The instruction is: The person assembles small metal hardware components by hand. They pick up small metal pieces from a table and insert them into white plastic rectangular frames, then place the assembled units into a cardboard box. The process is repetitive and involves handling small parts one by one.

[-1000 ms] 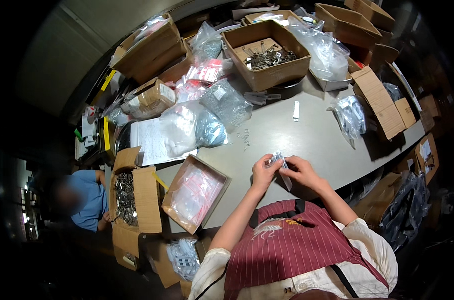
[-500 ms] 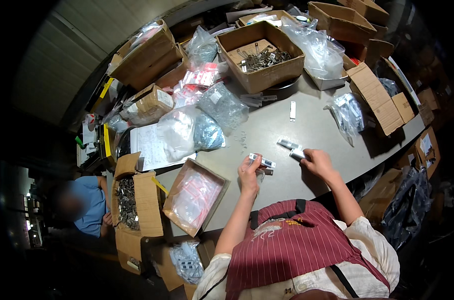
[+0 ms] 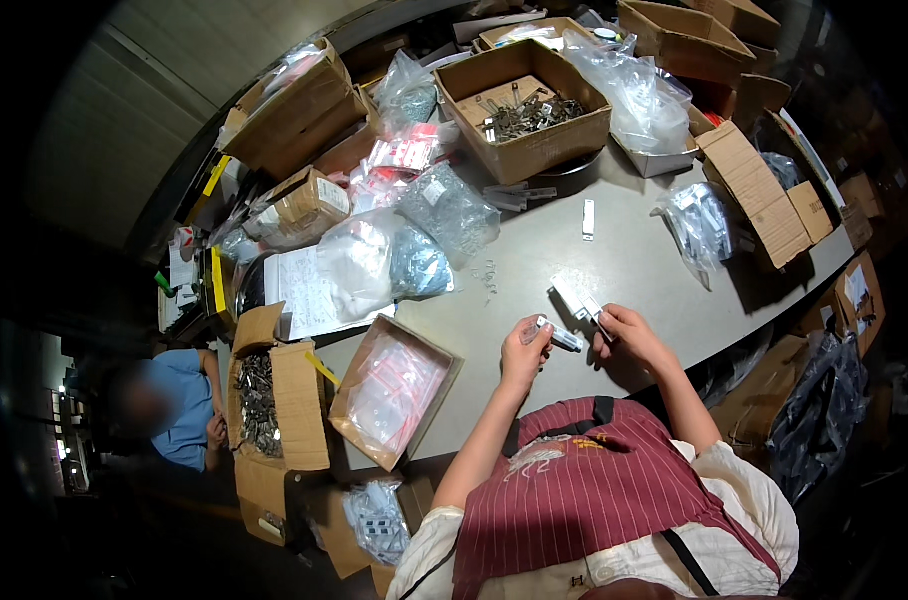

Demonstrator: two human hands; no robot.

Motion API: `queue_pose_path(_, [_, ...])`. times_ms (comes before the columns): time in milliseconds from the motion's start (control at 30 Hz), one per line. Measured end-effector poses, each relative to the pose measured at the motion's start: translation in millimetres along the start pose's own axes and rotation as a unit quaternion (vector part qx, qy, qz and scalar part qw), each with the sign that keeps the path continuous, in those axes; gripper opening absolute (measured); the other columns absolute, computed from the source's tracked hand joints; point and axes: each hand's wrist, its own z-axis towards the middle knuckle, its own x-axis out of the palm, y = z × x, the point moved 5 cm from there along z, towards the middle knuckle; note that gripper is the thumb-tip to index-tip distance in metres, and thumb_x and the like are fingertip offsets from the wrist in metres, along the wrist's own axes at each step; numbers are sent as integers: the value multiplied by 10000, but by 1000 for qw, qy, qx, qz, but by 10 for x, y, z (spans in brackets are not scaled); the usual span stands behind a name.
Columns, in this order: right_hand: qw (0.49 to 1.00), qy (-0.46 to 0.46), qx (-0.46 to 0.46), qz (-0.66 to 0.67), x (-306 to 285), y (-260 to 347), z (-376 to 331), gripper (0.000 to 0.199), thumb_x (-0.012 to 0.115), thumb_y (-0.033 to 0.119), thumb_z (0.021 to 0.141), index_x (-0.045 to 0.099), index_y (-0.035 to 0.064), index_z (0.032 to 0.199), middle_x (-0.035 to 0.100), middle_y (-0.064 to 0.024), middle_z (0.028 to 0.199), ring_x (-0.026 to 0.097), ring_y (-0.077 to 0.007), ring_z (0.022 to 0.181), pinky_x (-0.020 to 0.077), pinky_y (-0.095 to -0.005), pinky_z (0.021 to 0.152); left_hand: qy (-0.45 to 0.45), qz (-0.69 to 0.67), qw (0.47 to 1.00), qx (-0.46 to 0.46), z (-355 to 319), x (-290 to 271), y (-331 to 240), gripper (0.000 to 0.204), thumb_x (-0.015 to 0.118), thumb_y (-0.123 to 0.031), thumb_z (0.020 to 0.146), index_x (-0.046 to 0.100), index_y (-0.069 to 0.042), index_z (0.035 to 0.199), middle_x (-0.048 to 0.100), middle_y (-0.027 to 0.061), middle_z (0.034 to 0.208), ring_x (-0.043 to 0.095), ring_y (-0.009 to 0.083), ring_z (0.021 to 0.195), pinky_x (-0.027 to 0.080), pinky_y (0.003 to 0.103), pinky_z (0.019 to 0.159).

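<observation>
At the far left a seated person in a blue shirt point(image 3: 179, 405) faces an open box of metal parts point(image 3: 259, 405). Next lies a shallow box of clear bags point(image 3: 394, 392) on the grey worktop point(image 3: 634, 250). The left hand point(image 3: 524, 355) has its grip clamped on a small clear packet point(image 3: 552, 334). Just beside it, the right hand point(image 3: 629, 335) pinches a pale flat piece point(image 3: 577, 298) above the worktop.
</observation>
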Motion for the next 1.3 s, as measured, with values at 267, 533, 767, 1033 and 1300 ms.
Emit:
queue_pose_path(267, [990, 45, -85, -103, 339, 103, -256, 308, 602, 309, 1064, 645, 6, 1093, 673, -23, 873, 577, -88, 759, 474, -267, 692, 55, -54, 997, 29, -42, 97, -184, 241, 738, -257, 982, 687, -48, 1090, 645, -27, 787, 547, 37, 634, 400, 195, 544])
queue_pose_path(533, [985, 2, -57, 164, 288, 299, -261, 241, 702, 292, 994, 707, 51, 996, 632, 33, 814, 548, -46, 731, 422, -230, 639, 131, -277, 952, -13, -324, 204, -399, 145, 735, -186, 972, 677, -72, 1040, 634, -33, 778, 533, 30, 638, 415, 194, 549])
queue_pose_path(767, [995, -26, -67, -67, 475, 635, -318, 203, 708, 221, 997, 681, 27, 1051, 639, 37, 846, 575, -38, 757, 441, -207, 658, 107, 58, 987, 103, -470, 291, -549, 169, 741, -155, 963, 686, -4, 1015, 640, -16, 781, 559, 44, 638, 426, 223, 554])
queue_pose_path(1033, [957, 58, -140, -246, 384, 678, -240, 237, 701, 174, 961, 677, 4, 1124, 669, -11, 854, 600, -97, 766, 490, -274, 685, 172, 232, 953, 87, -567, 310, -595, 263, 642, -72, 954, 670, 44, 1188, 706, 49, 1002, 650, 127, 866, 533, 304, 772])
queue_pose_path(1300, [981, -53, -187, 6, 186, 927, -196, 228, 728, 103, 892, 691, -21, 1080, 662, 9, 896, 605, -66, 792, 502, -253, 710, 223, -28, 974, 4, -601, 283, -585, 498, 779, -63, 891, 570, 22, 1335, 693, 87, 1162, 652, 145, 1077, 522, 304, 943])
